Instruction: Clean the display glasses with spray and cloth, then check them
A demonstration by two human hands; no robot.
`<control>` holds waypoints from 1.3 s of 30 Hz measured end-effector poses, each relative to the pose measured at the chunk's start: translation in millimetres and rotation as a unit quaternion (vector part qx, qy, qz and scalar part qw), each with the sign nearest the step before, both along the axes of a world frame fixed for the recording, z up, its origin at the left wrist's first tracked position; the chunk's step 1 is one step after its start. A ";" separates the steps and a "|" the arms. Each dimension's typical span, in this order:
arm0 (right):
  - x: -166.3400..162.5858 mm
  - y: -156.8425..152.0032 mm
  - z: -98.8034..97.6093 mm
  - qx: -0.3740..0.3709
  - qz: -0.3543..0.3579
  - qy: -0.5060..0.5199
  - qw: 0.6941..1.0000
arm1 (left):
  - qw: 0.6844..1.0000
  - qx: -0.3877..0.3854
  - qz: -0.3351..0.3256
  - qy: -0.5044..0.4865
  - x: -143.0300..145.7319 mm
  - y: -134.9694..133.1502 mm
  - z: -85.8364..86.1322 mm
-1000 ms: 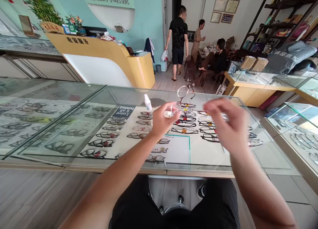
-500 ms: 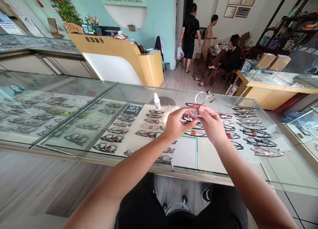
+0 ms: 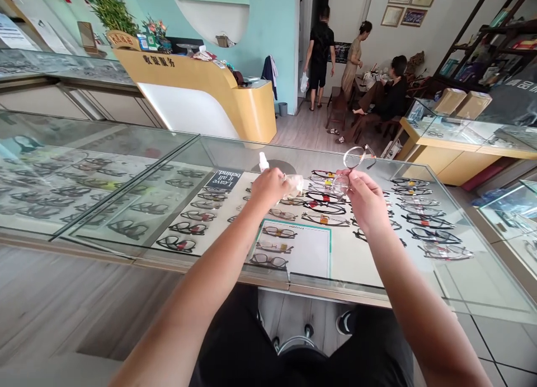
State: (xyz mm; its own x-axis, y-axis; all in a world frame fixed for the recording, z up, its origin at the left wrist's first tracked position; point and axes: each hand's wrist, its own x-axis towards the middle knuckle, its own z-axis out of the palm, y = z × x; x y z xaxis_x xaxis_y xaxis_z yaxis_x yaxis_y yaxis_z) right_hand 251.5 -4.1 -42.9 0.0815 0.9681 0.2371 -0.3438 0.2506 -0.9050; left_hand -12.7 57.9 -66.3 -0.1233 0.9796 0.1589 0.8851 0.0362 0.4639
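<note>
My right hand (image 3: 369, 199) pinches a pair of round, thin-rimmed eyeglasses (image 3: 354, 157) above the glass counter. One lens stands up above the fingers and the other shows to their left, over the displayed frames. My left hand (image 3: 268, 188) is closed on a pale, crumpled cloth (image 3: 293, 185), which sticks out to the right of the fingers. Right behind that hand stands a small white bottle (image 3: 263, 161), its lower part hidden by the hand. My left fingertips are mostly out of sight.
Under the glass top of the display counter (image 3: 361, 269) lie rows of eyeglass frames (image 3: 432, 219) and a dark printed card (image 3: 225, 180). A yellow reception desk (image 3: 255, 110) stands beyond. Several people are farther back, near a table. A stool base (image 3: 300, 342) is between my legs.
My left hand has let go of the eyeglasses and moved left to the cloth, closing on it. My right hand has shifted slightly right with the eyeglasses.
</note>
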 end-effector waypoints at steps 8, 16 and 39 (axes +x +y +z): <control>-4.8 -0.8 -0.5 -0.010 0.013 -0.007 1.000 | 0.999 -0.037 0.026 -0.004 0.8 24.5 -24.0; -5.0 -1.3 -2.1 -0.019 0.019 -0.043 0.999 | 0.998 -0.060 0.023 0.013 -6.5 26.7 -23.7; -5.5 -6.0 1.9 -0.010 0.027 -0.040 0.999 | 0.936 0.144 0.030 -0.319 -15.4 25.7 8.9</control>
